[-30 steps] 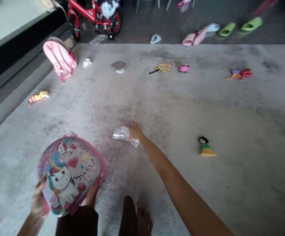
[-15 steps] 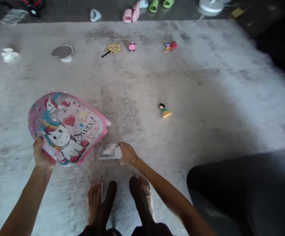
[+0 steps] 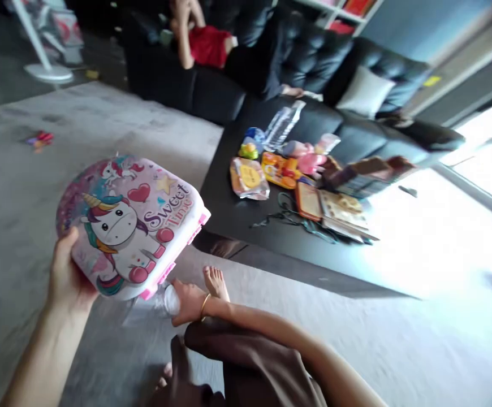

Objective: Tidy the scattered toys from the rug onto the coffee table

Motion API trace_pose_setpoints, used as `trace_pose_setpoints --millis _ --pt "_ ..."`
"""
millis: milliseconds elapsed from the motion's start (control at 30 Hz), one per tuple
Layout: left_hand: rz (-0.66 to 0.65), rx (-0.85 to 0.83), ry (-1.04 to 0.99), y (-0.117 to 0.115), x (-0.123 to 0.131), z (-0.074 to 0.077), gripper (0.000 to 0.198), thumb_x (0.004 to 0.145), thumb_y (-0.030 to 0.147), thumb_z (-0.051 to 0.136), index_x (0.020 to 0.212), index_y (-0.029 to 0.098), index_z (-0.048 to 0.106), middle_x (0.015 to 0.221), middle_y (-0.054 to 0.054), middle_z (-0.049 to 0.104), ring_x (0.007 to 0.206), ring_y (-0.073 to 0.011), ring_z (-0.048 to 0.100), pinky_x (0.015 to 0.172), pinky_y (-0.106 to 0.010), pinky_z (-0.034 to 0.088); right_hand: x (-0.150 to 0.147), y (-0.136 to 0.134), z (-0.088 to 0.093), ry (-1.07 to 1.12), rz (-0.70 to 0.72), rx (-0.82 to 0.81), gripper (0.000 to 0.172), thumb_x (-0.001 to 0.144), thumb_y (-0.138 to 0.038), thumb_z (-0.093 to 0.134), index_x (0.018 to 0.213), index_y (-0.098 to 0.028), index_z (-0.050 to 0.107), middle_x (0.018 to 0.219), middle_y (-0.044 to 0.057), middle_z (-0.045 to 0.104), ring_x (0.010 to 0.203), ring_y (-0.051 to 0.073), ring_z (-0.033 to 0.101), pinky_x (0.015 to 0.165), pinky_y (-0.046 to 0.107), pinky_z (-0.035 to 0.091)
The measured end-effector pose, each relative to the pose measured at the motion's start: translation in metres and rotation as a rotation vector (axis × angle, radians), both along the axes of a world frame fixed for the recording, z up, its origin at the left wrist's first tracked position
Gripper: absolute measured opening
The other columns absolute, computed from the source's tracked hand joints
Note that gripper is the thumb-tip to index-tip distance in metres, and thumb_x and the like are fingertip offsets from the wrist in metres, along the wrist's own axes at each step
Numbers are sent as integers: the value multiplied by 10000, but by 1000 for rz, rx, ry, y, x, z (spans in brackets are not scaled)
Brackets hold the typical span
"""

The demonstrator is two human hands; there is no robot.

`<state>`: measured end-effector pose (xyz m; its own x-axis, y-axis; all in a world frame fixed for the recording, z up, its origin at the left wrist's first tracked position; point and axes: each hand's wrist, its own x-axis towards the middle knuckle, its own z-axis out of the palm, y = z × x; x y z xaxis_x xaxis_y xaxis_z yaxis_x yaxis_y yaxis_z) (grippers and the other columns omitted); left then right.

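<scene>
While unicorn case (image 3: 131,226) partly hides left hand (image 3: 67,277) gripping it | right hand (image 3: 190,302) clutches blurred packet (image 3: 156,305)

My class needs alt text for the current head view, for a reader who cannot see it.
The left hand holds a unicorn case; the right hand grips a clear packet. Beyond, a dark table bears colourful things, and a person is on a black sofa.

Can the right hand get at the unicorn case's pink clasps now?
Probably yes: the pink clasps are close to the right hand, though the clear plastic packet it holds may hinder.
</scene>
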<state>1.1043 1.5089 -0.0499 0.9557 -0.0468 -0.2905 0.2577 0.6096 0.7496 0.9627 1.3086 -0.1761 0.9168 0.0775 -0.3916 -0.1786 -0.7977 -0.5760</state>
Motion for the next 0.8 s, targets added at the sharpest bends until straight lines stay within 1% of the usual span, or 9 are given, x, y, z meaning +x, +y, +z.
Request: trace_pose_setpoints --millis 100,167,233,300,400,500,600,700,800 --pt "-110 -65 -17 -60 5 19 430 875 424 601 1229 182 640 1183 -54 714 1233 -270 589 1117 -491 448 -25 -49 34 46 -169 61 644 424 -388 842 1020 -349 602 789 -39 670 685 242 662 533 321 438" --pt "-135 -73 -64 -95 6 30 418 866 412 612 1199 164 656 1166 -62 718 1145 -241 638 1097 -451 471 -52 -86 62 -15 -328 173 560 462 -347 807 975 -342 581 792 -49 657 691 235 640 564 334 459" --pt "-150 -64 -144 -129 7 39 412 862 394 626 1193 150 652 1190 -74 705 1089 -219 658 1070 -412 492 -85 -124 92 -117 -513 314 530 506 -275 761 999 -319 572 821 -34 654 691 221 617 598 343 483" --pt "-144 -36 -275 -168 7 46 448 857 348 649 1254 148 591 1268 -97 659 1096 -205 652 1040 -386 504 -123 -159 119 -207 -715 415 514 533 -243 728 1021 -292 573 804 -26 642 654 196 586 593 334 490" --pt "-39 92 -510 -238 2 57 645 817 285 711 1368 158 400 1395 -162 531 1156 -205 613 999 -383 502 -175 -204 147 -304 -1005 440 395 525 -277 759 878 -261 582 687 -32 596 578 167 538 553 319 482" --pt "55 328 -659 -317 -10 71 876 684 343 829 1362 119 322 1390 -216 453 1233 -265 548 1044 -437 443 -206 -237 161 -373 -1158 501 361 534 -361 815 785 -243 583 690 3 615 617 186 568 595 340 511" --pt "133 595 -774 -387 -33 79 1037 545 429 887 1354 98 329 1356 -210 438 1297 -339 473 1109 -488 367 -213 -263 166 -445 -1182 630 396 566 -436 832 811 -227 601 744 33 642 663 204 592 627 357 525" --pt "222 851 -850 -436 -64 73 1095 532 490 862 1393 134 286 1388 -216 411 1342 -383 406 1146 -525 309 -206 -284 165 -497 -1158 738 440 585 -465 841 844 -206 597 711 17 621 626 180 568 594 327 498" --pt "253 981 -838 -468 -94 59 1119 568 556 822 1414 122 231 1409 -255 371 1373 -426 340 1152 -577 264 -200 -300 163 -522 -1102 825 487 596 -475 844 904 -189 598 713 5 615 615 160 549 588 305 477"
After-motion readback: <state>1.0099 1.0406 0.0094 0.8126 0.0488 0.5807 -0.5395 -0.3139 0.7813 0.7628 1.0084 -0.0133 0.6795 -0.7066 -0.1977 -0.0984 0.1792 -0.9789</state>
